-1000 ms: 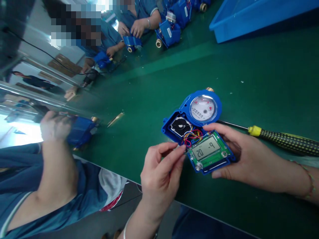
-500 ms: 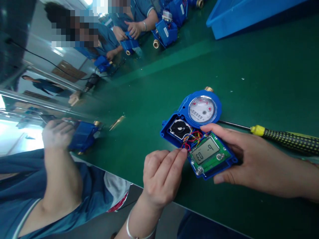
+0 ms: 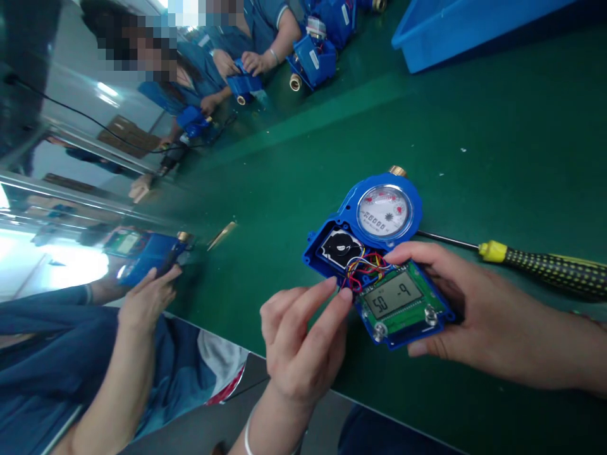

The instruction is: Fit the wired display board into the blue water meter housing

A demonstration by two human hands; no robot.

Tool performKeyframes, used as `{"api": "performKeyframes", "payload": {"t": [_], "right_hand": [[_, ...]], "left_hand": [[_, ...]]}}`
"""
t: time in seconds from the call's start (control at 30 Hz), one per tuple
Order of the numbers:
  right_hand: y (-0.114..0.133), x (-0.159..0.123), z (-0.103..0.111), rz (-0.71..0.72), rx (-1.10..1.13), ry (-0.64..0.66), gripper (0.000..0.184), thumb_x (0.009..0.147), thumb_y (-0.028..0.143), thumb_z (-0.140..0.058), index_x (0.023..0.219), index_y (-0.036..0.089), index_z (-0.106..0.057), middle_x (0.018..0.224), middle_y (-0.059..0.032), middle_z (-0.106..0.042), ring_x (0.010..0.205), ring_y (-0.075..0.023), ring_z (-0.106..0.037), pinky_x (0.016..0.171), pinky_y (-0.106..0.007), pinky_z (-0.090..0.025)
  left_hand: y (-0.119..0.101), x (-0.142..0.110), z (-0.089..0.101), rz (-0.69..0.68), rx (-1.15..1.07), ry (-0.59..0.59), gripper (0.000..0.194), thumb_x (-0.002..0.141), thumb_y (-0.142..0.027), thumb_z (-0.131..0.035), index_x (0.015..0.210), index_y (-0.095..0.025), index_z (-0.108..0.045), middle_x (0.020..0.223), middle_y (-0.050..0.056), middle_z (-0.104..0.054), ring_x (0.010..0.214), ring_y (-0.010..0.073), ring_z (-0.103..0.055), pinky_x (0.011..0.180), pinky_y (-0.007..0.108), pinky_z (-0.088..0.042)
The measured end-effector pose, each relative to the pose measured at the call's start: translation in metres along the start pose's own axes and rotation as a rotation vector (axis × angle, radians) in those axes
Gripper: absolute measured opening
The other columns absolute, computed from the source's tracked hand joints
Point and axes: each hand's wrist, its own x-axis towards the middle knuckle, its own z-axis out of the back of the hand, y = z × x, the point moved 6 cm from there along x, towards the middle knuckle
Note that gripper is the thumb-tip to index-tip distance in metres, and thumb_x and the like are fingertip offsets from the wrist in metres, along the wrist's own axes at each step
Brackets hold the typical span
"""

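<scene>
A blue water meter (image 3: 332, 218) with a round dial lies on the green table, its square compartment uncovered. My right hand (image 3: 455, 294) grips the blue meter cover (image 3: 396, 344) along its right side. Inside the cover sits a green circuit board (image 3: 417, 306) with a lit display reading about "50 -9". Red, yellow, white and black wires (image 3: 367, 268) run between the compartment and the board. My left hand (image 3: 303, 335) is at the lower bend of these wires, two fingertips slightly apart on them; the rest of its fingers are curled.
A screwdriver (image 3: 545, 262) with a yellow and black handle lies right of the meter. A blue bin (image 3: 412, 54) stands at the far right. Co-workers handle other blue meters (image 3: 149, 256) on the left and at the far side. A small thin strip (image 3: 221, 235) lies on the table.
My left fingertips have parted a little at the wires. The display digits changed, and the cover tilted slightly. At left, the co-worker's hand moved down and right, baring a board by their meter.
</scene>
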Motion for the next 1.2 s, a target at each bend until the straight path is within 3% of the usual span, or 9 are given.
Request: {"api": "performKeyframes", "payload": {"t": [0.13,0.27,0.37,0.57,0.73,0.9,1.0,1.13,1.2], "right_hand": [[-0.008,-0.001,-0.006,-0.020,0.121,0.024,0.069,0.080,0.011,-0.075,0.130,0.042,-0.038,0.122,0.0060,-0.050,0.106,-0.0136,-0.057,0.088,-0.018,-0.054],[-0.007,0.002,-0.007,0.017,0.275,0.069,0.063,0.086,0.016,-0.076,0.130,0.036,-0.035,0.117,0.0030,-0.053,0.102,-0.0118,-0.060,0.084,-0.013,-0.054],[-0.008,0.003,-0.008,0.025,0.352,0.098,0.064,0.089,0.026,-0.078,0.130,0.034,-0.030,0.117,0.0004,-0.054,0.103,-0.0138,-0.060,0.084,-0.016,-0.055],[-0.009,0.001,-0.010,-0.037,0.207,0.060,0.064,0.085,0.032,-0.078,0.130,0.023,-0.033,0.118,-0.0077,-0.053,0.104,-0.0196,-0.060,0.084,-0.022,-0.057],[-0.002,-0.004,0.008,-0.032,-0.248,-0.136,0.065,0.075,0.029,-0.081,0.131,0.026,-0.047,0.129,-0.0060,-0.039,0.119,-0.0238,-0.046,0.096,-0.030,-0.051],[-0.004,-0.013,0.015,0.026,-0.621,-0.164,0.071,0.076,0.038,-0.082,0.137,0.031,-0.047,0.131,-0.0075,-0.034,0.122,-0.0305,-0.037,0.105,-0.049,-0.038],[-0.008,-0.018,0.013,0.075,-0.772,-0.118,0.070,0.081,0.038,-0.077,0.141,0.031,-0.044,0.130,-0.0090,-0.036,0.120,-0.0310,-0.038,0.101,-0.051,-0.040],[-0.004,-0.023,0.011,0.122,-0.925,-0.131,0.069,0.084,0.034,-0.073,0.143,0.029,-0.039,0.128,-0.0099,-0.038,0.117,-0.0311,-0.040,0.096,-0.051,-0.042],[-0.001,-0.025,0.010,0.144,-0.978,-0.144,0.069,0.083,0.032,-0.074,0.142,0.028,-0.038,0.127,-0.0098,-0.039,0.115,-0.0308,-0.041,0.094,-0.051,-0.042]], "left_hand": [[0.002,-0.020,0.004,0.432,-0.369,-0.187,0.024,0.084,-0.016,-0.071,0.106,-0.017,-0.064,0.091,0.005,-0.059,0.084,0.0170,-0.057,0.074,0.027,-0.048],[-0.009,-0.051,-0.044,1.037,-1.139,0.145,0.028,0.095,-0.043,-0.057,0.097,-0.017,-0.065,0.078,0.003,-0.062,0.071,0.0134,-0.057,0.065,0.022,-0.047],[-0.032,-0.053,-0.067,1.216,-1.625,0.277,0.050,0.095,-0.058,-0.047,0.112,-0.015,-0.066,0.099,0.011,-0.067,0.088,0.0213,-0.062,0.082,0.031,-0.050],[-0.051,-0.020,-0.083,1.224,-2.171,0.089,0.061,0.097,-0.062,-0.034,0.127,-0.015,-0.060,0.120,0.012,-0.065,0.121,0.0295,-0.054,0.108,0.042,-0.040],[-0.048,-0.016,-0.090,1.118,-2.311,0.112,0.060,0.098,-0.059,-0.032,0.134,-0.016,-0.055,0.128,0.012,-0.062,0.126,0.0289,-0.052,0.113,0.045,-0.037],[-0.038,-0.025,-0.092,1.022,-2.272,0.223,0.048,0.095,-0.047,-0.054,0.131,-0.016,-0.056,0.132,0.010,-0.060,0.127,0.0243,-0.053,0.111,0.037,-0.040],[-0.036,-0.024,-0.094,1.005,-2.271,0.340,0.063,0.088,-0.063,-0.055,0.130,-0.016,-0.058,0.125,0.012,-0.064,0.122,0.0270,-0.057,0.111,0.041,-0.039],[-0.029,-0.014,-0.095,0.909,-2.118,0.585,0.083,0.082,-0.081,-0.041,0.129,-0.014,-0.057,0.117,0.017,-0.067,0.117,0.0313,-0.060,0.112,0.048,-0.034],[-0.027,-0.006,-0.093,0.770,-1.996,0.761,0.083,0.076,-0.080,-0.055,0.125,-0.013,-0.059,0.119,0.018,-0.065,0.119,0.0339,-0.058,0.112,0.050,-0.034]]}}
